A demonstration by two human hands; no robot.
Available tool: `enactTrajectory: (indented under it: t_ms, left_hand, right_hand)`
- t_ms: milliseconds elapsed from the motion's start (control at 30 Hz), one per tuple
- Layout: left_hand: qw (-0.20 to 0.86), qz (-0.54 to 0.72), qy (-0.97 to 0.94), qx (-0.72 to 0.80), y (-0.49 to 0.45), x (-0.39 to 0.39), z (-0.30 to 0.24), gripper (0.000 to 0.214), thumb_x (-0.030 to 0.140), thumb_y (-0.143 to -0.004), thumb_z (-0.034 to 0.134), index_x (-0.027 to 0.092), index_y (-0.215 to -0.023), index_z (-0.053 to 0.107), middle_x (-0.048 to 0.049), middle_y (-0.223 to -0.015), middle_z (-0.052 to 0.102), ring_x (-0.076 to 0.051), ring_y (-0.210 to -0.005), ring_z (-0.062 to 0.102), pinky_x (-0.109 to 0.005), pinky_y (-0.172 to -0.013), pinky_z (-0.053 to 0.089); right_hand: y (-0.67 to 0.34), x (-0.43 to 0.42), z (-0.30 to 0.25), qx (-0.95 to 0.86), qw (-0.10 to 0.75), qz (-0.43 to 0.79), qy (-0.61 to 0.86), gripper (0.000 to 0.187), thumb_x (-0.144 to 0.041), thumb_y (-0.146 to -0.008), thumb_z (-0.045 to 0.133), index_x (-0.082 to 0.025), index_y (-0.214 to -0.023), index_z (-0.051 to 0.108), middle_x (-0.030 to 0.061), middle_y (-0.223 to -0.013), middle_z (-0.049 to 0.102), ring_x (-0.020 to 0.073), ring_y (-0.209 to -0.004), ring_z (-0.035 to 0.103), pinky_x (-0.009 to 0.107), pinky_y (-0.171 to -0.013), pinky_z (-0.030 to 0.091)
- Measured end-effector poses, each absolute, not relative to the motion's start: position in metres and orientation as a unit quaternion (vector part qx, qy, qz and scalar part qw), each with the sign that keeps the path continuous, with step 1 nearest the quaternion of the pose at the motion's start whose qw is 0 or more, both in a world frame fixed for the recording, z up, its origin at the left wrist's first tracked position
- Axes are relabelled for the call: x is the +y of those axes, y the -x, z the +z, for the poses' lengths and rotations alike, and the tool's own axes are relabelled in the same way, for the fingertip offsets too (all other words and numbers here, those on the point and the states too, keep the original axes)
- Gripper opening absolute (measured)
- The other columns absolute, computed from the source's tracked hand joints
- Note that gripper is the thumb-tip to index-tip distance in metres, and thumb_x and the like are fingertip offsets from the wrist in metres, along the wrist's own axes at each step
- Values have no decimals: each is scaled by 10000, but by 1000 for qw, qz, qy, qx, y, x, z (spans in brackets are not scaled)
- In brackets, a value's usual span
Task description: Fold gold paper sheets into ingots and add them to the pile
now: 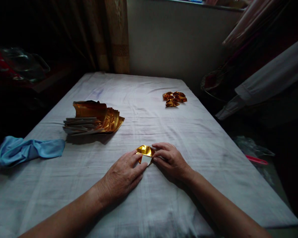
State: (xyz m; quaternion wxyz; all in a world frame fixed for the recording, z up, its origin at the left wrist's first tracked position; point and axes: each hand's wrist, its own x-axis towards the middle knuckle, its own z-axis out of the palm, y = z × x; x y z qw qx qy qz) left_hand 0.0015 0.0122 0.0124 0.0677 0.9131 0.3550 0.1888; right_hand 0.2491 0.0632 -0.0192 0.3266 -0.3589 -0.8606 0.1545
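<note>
A small piece of gold foil paper (145, 151), partly folded with a white underside showing, lies on the white cloth-covered table (164, 198) in front of me. My left hand (123, 175) rests palm down, its fingertips pinching the paper's left edge. My right hand (170, 159) pinches its right edge, fingers curled. Both hands touch the same piece.
A fanned stack of gold foil sheets (94, 118) lies at the left middle. Three folded gold pieces (174, 98) sit at the far right. A blue cloth (27, 149) lies at the left edge. Curtains and hanging clothes surround the table.
</note>
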Motion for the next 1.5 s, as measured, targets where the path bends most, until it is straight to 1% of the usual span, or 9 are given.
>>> enactTrajectory:
  t_ms: [100, 233, 467, 667, 833, 1067, 1167, 1333, 1500]
  left_hand:
    - [63, 197, -911, 357, -3, 12, 14, 263, 222, -984, 479, 186, -1206, 617, -131, -1248, 598, -287, -1242, 545, -501, -1054, 498]
    - [56, 190, -912, 359, -3, 11, 15, 268, 214, -982, 486, 194, -1222, 602, -122, -1255, 598, -278, -1259, 535, -492, -1074, 483]
    - [54, 177, -916, 355, -2, 11, 10, 423, 195, -970, 500, 239, -1391, 513, -121, -1315, 558, -285, -1273, 516, -510, -1057, 491]
    - [27, 181, -917, 354, -3, 11, 11, 394, 228, -991, 476, 200, -1380, 536, -136, -1286, 570, -296, -1239, 534, -511, -1037, 506]
    - [26, 169, -917, 360, -5, 11, 10, 394, 228, -983, 489, 214, -1374, 538, -124, -1292, 572, -286, -1246, 534, -497, -1039, 504]
    - [19, 169, -916, 364, -5, 11, 8, 427, 230, -990, 480, 223, -1416, 500, -119, -1294, 566, -283, -1251, 528, -503, -1059, 486]
    - [23, 168, -917, 360, -6, 11, 9, 406, 238, -994, 479, 243, -1397, 520, -111, -1274, 571, -278, -1231, 538, -499, -1041, 499]
    - [1, 174, -915, 364, -7, 11, 6, 378, 238, -993, 477, 215, -1364, 550, -126, -1278, 571, -288, -1233, 538, -498, -1036, 506]
    - [2, 165, -916, 365, -8, 11, 5, 386, 217, -987, 472, 202, -1366, 548, -134, -1266, 580, -296, -1233, 540, -513, -1042, 495]
  right_hand:
    - [-246, 59, -19, -854, 324, 138, 384, 55, -276, -915, 653, -246, -921, 698, 90, -1152, 703, 249, -1067, 658, 440, -904, 509]
    - [-244, 56, -16, -844, 321, 120, 414, 74, -292, -903, 672, -235, -948, 688, 104, -1168, 697, 262, -1074, 652, 444, -899, 502]
    - [-238, 55, -14, -846, 305, 102, 424, 101, -288, -924, 644, -232, -844, 672, 78, -1149, 708, 245, -1044, 656, 416, -890, 478]
    - [-236, 55, -13, -850, 301, 104, 420, 65, -261, -913, 656, -230, -856, 663, 70, -1153, 706, 242, -1047, 649, 414, -892, 466]
    - [-237, 54, -11, -852, 299, 117, 413, 38, -236, -904, 641, -226, -867, 647, 74, -1162, 700, 245, -1068, 641, 423, -906, 463]
    - [-235, 53, -11, -850, 290, 101, 429, 93, -237, -914, 616, -217, -823, 629, 88, -1179, 697, 256, -1068, 635, 437, -916, 466]
    - [-235, 53, -11, -850, 280, 97, 435, 97, -236, -909, 613, -218, -815, 630, 93, -1191, 694, 259, -1072, 634, 437, -916, 470]
    - [-236, 53, -11, -849, 283, 102, 435, 95, -252, -897, 633, -216, -809, 632, 101, -1196, 690, 264, -1091, 626, 440, -925, 470]
    - [-238, 53, -11, -852, 291, 121, 418, 60, -239, -903, 613, -224, -864, 657, 96, -1217, 679, 256, -1133, 618, 447, -952, 460]
